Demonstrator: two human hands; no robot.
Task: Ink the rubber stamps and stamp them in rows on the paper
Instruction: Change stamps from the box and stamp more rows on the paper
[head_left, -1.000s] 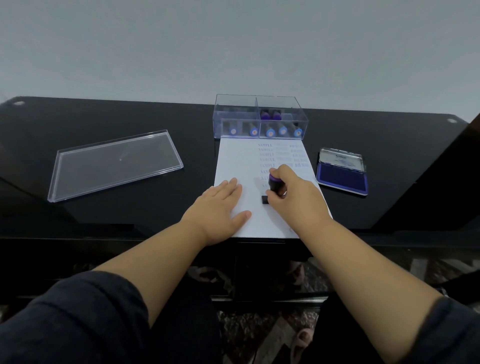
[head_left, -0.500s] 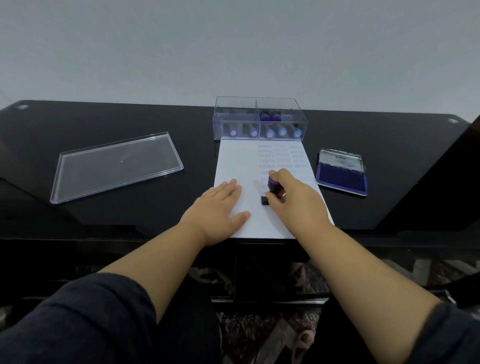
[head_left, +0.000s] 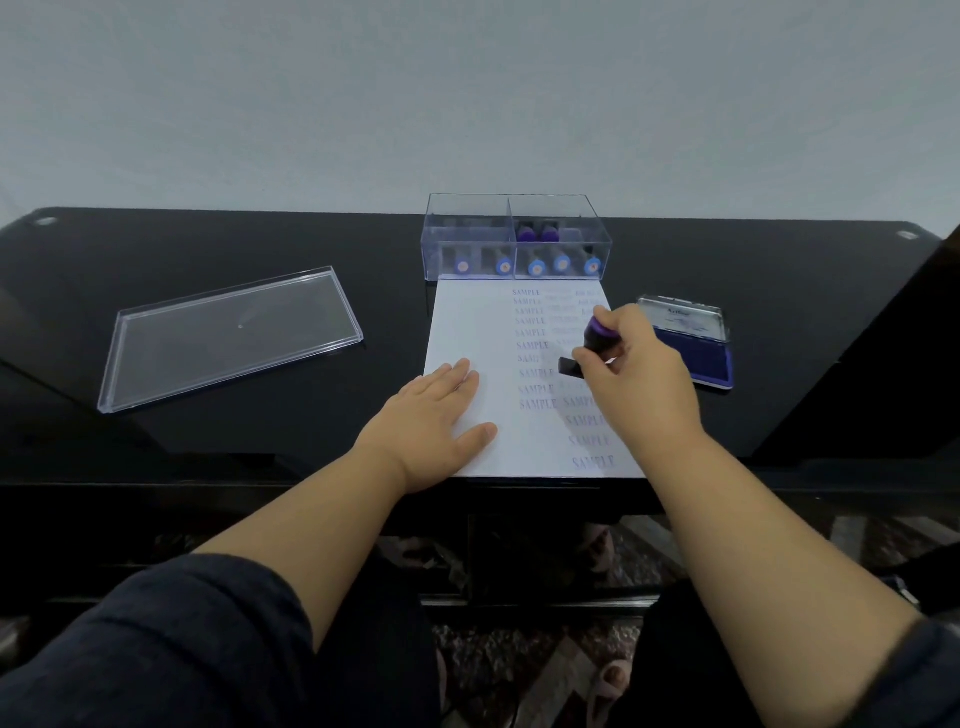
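A glossy black table meets a plain pale wall. A clear lid lies far left. The left hand presses flat, fingers spread, on the paper. The right hand grips a purple stamp above the paper's right side; the ink pad lies open on the right.

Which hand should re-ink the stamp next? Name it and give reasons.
Right. The right hand already grips the stamp, beside the open ink pad. The left hand lies flat on the paper, steadying it.
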